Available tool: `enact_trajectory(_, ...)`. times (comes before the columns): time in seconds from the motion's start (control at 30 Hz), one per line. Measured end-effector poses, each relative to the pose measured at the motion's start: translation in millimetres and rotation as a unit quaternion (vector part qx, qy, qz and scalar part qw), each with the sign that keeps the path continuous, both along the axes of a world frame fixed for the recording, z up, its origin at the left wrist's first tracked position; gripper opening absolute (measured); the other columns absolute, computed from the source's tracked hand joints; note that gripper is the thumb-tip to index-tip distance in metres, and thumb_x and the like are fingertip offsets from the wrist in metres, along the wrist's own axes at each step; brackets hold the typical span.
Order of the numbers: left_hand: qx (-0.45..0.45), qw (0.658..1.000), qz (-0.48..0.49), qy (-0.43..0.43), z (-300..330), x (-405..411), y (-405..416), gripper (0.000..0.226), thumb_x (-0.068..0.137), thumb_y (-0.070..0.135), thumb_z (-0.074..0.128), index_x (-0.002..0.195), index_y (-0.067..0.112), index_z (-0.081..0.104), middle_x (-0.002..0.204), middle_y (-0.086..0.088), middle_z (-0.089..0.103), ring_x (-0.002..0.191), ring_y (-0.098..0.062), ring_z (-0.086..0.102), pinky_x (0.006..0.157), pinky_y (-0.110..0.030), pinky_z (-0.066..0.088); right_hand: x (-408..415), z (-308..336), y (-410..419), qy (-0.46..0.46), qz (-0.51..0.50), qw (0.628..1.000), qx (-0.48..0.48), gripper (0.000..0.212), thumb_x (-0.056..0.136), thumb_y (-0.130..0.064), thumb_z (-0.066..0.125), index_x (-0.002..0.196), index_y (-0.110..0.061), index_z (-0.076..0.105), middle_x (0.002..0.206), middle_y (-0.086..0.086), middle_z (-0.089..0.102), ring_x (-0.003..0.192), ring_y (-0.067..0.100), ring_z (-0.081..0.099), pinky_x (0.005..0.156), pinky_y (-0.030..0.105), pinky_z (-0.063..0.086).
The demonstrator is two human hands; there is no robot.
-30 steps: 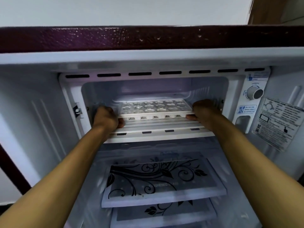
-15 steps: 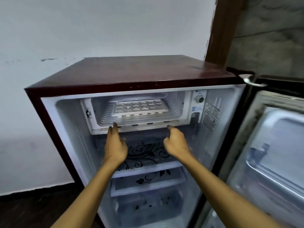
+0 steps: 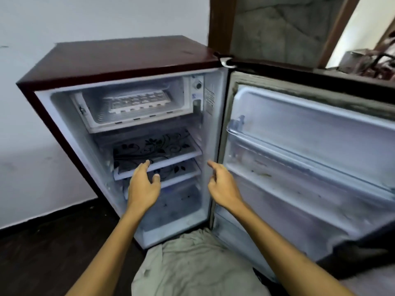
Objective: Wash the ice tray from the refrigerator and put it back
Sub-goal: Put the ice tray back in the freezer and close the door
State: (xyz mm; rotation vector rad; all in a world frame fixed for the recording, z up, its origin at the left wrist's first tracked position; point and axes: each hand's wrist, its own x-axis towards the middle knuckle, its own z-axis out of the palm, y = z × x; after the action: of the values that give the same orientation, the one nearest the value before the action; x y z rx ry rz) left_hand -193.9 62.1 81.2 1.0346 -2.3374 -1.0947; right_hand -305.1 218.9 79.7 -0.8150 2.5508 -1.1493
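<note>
- Fingers (image 3: pixel 143 166) of the left hand (image 3: pixel 142 186) are loosely spread, a little bent, and they hold nothing; the thumb points to the right.
- Fingers (image 3: pixel 211 164) of the right hand (image 3: pixel 222 186) are also relaxed and hold nothing, with the forefinger stretched forward and the others slightly bent.
- Both hands hang in the air in front of the open refrigerator (image 3: pixel 119 60), at the height of the glass shelves, and they touch no object.
- The ice tray (image 3: pixel 140 101) lies flat inside the freezer compartment (image 3: pixel 100 113) at the top of the refrigerator, well above both hands and apart from them.
- The tray is white and it sits toward the right part of the compartment floor; whether its cells contain something I cannot tell, because the picture is blurred.
- Below the freezer compartment is a glass shelf with a black flower pattern (image 3: pixel 158 148), and under it a second shelf (image 3: pixel 177 170) with the same kind of pattern.
- To the right of the freezer compartment is a round control knob (image 3: pixel 198 85) on the inner wall.
- The refrigerator door (image 3: pixel 310 146) stands wide open to the right, and its inner racks look stained.
- The body of the refrigerator is dark red, and it stands against a white wall (image 3: pixel 64 18) on a dark floor (image 3: pixel 42 253).
- At the bottom of the view is the person's leg in light grey cloth (image 3: pixel 192 263), just before the refrigerator.
</note>
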Motion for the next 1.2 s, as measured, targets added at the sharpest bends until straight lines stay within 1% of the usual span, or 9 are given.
enact_trajectory(0.1, 0.014, 0.999, -0.029, 0.001, -3.4, -1.7, 34.6, 0.052, 0.096, 0.015, 0.049, 0.145, 0.006, 0.032, 0.147, -0.017, 0.039, 0.134, -0.033, 0.038, 0.109, -0.046, 0.034, 9.3, -8.0, 45.1, 0.004, -0.037, 0.999, -0.007, 0.050, 0.093, -0.002, 0.037, 0.141, -0.015, 0.040, 0.142, 0.006, 0.044, 0.127, 0.024, 0.045, 0.103, 0.032, 0.037)
enact_trajectory(0.23, 0.037, 0.996, -0.077, 0.014, -4.4, -14.9, 79.8, 0.051, 0.096, 0.014, 0.051, 0.144, 0.006, 0.034, 0.150, -0.012, 0.035, 0.137, -0.028, 0.034, 0.111, -0.041, 0.031, 16.1, -23.3, 115.4, 0.003, -0.093, 0.996, 0.003, 0.046, 0.097, -0.006, 0.038, 0.141, -0.018, 0.040, 0.146, 0.002, 0.041, 0.127, 0.021, 0.045, 0.100, 0.028, 0.037)
enact_trajectory(0.37, 0.051, 0.990, -0.129, 0.003, -5.7, -35.5, 124.5, 0.052, 0.096, 0.016, 0.051, 0.145, 0.009, 0.033, 0.151, -0.010, 0.034, 0.138, -0.029, 0.033, 0.112, -0.044, 0.031, 11.6, -32.7, 184.9, -0.014, -0.169, 0.985, 0.018, 0.045, 0.097, -0.005, 0.039, 0.140, -0.018, 0.042, 0.147, 0.002, 0.039, 0.130, 0.022, 0.043, 0.102, 0.028, 0.036)
enact_trajectory(0.6, 0.052, 0.979, -0.193, 0.025, 5.2, -77.2, 207.6, 0.051, 0.095, 0.015, 0.052, 0.143, 0.010, 0.036, 0.149, -0.010, 0.038, 0.135, -0.028, 0.037, 0.109, -0.044, 0.034, -6.2, -16.8, 277.0, 0.032, -0.274, 0.961, -0.029, 0.044, 0.096, -0.003, 0.039, 0.137, -0.018, 0.046, 0.140, 0.001, 0.044, 0.127, 0.018, 0.043, 0.094, 0.012, 0.026)
enact_trajectory(0.7, 0.055, 0.973, -0.219, 0.043, 12.7, -92.0, 239.9, 0.048, 0.094, 0.012, 0.052, 0.140, 0.011, 0.040, 0.147, -0.010, 0.040, 0.134, -0.029, 0.039, 0.108, -0.043, 0.035, -15.8, -4.3, 298.7, 0.104, -0.309, 0.944, -0.053, 0.043, 0.094, -0.001, 0.042, 0.131, -0.019, 0.051, 0.131, -0.002, 0.048, 0.118, 0.018, 0.049, 0.089, 0.014, 0.031)
enact_trajectory(0.83, 0.054, 0.971, -0.227, 0.046, 16.9, -105.9, 274.8, 0.048, 0.094, 0.013, 0.052, 0.141, 0.012, 0.040, 0.147, -0.009, 0.040, 0.133, -0.028, 0.040, 0.107, -0.041, 0.036, -31.0, 7.5, 316.3, 0.187, -0.339, 0.920, -0.069, 0.039, 0.092, -0.003, 0.045, 0.125, -0.019, 0.055, 0.117, -0.001, 0.055, 0.112, 0.017, 0.050, 0.094, 0.024, 0.039)
enact_trajectory(0.93, 0.053, 0.973, -0.221, 0.043, 18.3, -109.7, 290.6, 0.051, 0.095, 0.014, 0.052, 0.143, 0.011, 0.036, 0.149, -0.009, 0.038, 0.135, -0.028, 0.038, 0.109, -0.045, 0.034, -36.5, 9.8, 319.8, 0.233, -0.332, 0.912, -0.065, 0.045, 0.089, -0.004, 0.048, 0.130, -0.023, 0.053, 0.105, -0.002, 0.051, 0.092, 0.016, 0.053, 0.075, 0.031, 0.049)
enact_trajectory(1.1, 0.043, 0.978, -0.198, 0.046, 22.0, -107.6, 309.0, 0.051, 0.095, 0.014, 0.052, 0.143, 0.012, 0.036, 0.149, -0.008, 0.038, 0.134, -0.027, 0.039, 0.109, -0.044, 0.034, -46.3, 10.6, 324.3, 0.267, -0.304, 0.914, 0.042, 0.052, 0.083, -0.006, 0.060, 0.131, -0.024, 0.054, 0.108, 0.005, 0.043, 0.089, 0.022, 0.053, 0.063, 0.036, 0.054)
enact_trajectory(1.2, 0.042, 0.980, -0.185, 0.053, 24.4, -103.0, 317.8, 0.051, 0.095, 0.014, 0.051, 0.143, 0.013, 0.036, 0.149, -0.007, 0.038, 0.135, -0.027, 0.038, 0.110, -0.044, 0.034, -48.9, 12.5, 325.7, 0.272, -0.299, 0.914, 0.040, 0.046, 0.080, -0.003, 0.061, 0.122, -0.021, 0.059, 0.110, 0.008, 0.043, 0.090, 0.024, 0.053, 0.062, 0.039, 0.055)
